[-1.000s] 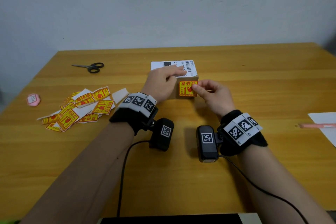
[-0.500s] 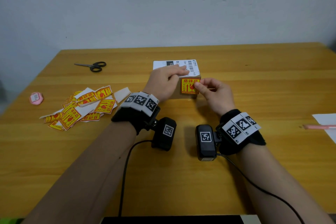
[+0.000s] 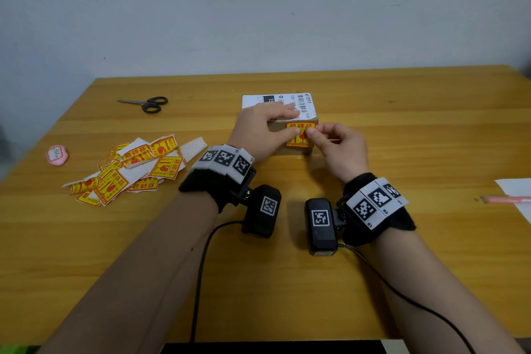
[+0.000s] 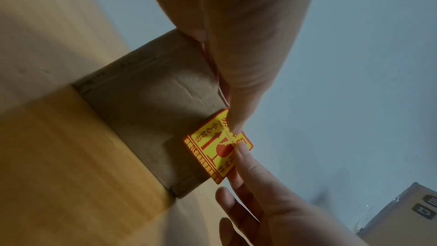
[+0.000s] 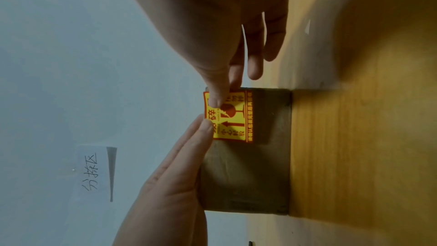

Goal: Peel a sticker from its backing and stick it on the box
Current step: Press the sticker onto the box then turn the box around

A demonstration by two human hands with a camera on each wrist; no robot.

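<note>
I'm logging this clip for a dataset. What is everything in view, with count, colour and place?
cardboard box: one, brown, white shipping label on top, table centre
sticker: one, yellow and red, on the box's near side
sticker pile: many, yellow-red with white backings, table left
scissors: one, black handles, far left
pink object: one, left edge
paper: white, right edge, pink pen on it
table: one, yellow wood
left hand: rests on the box top, thumb on the sticker
right hand: fingertips press the sticker
</note>
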